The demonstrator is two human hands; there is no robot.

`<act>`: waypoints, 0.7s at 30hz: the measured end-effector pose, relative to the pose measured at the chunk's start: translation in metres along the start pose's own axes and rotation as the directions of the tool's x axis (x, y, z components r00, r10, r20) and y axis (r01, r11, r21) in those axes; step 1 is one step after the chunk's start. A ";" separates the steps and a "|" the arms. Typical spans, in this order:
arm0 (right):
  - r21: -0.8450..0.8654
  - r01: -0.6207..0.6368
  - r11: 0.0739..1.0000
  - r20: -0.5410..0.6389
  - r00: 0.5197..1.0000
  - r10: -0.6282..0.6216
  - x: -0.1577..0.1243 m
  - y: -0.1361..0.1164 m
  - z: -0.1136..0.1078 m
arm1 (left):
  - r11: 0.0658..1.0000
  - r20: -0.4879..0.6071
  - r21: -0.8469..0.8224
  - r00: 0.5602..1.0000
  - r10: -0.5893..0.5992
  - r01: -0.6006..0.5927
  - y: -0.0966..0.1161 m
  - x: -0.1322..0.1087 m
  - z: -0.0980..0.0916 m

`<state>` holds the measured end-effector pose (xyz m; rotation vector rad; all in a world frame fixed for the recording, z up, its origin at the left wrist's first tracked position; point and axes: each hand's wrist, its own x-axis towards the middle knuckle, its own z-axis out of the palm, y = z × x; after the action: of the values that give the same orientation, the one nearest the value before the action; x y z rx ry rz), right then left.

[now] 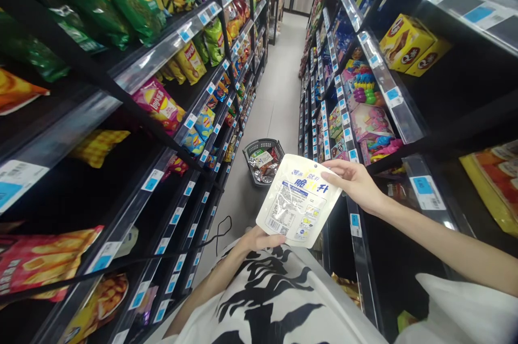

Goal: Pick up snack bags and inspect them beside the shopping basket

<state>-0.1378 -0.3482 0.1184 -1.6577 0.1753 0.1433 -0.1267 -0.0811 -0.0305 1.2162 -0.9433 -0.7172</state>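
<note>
A white snack pouch (297,201) with blue and yellow lettering is held up in front of my body, its printed panel and barcode facing me. My left hand (262,238) grips the lower left edge, thumb on the front. At the upper right corner, my right hand (356,182) pinches the pouch, its fingers partly hidden behind it. Beyond the pouch, a dark shopping basket (265,144) stands on the floor with several packaged snacks inside. The pouch overlaps the basket's right side in view.
Shelves of chip bags (159,103) line the left, with price tags along their edges. On the right shelves are yellow boxes (407,44), colourful toy packs (370,112) and a yellow bag (491,187). A tiled aisle floor (279,68) runs between them. A black cord (218,230) hangs at lower left.
</note>
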 end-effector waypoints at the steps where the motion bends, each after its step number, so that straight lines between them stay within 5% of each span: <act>1: 0.004 -0.003 1.000 0.009 1.000 0.003 0.000 0.000 0.000 | 1.000 -0.008 0.000 1.000 -0.001 0.001 0.000 0.000 0.001; 21: -0.050 0.030 0.998 0.030 0.999 -0.029 -0.001 0.000 -0.001 | 1.000 0.009 -0.010 1.000 -0.013 0.013 0.011 0.004 0.001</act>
<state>-0.1390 -0.3487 0.1188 -1.7071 0.1256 0.1507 -0.1262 -0.0831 -0.0186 1.2126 -0.9386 -0.7371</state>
